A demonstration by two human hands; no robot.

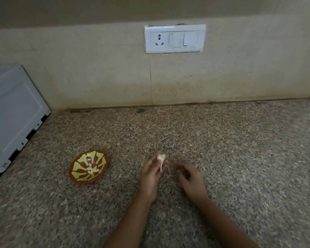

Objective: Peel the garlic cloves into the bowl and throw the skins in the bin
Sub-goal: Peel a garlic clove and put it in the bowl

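Hands met low over the middle of the speckled granite counter (240, 158), palms turned toward each other. A white appliance (13, 108) stood at the far left and a switch-and-socket panel (175, 38) was on the wall behind. No bin was in view.

The painted bowl (82, 181) sat on the counter to the left of both hands, nearer the left one but apart from it.

The left hand (150, 176) pinched a garlic piece (161, 157) at its fingertips. The right hand (191, 181) hovered just beside it with fingers loosely curled, and nothing could be seen in its grasp.

The garlic's bulbous end pointed away from the person, and a thin papery tail hung back along the left fingers, so its long axis ran roughly front to back. The right fingertips were the ones placed to pick at that skin.

A few peeled cloves (92, 170) lay in the bottom of the bowl.
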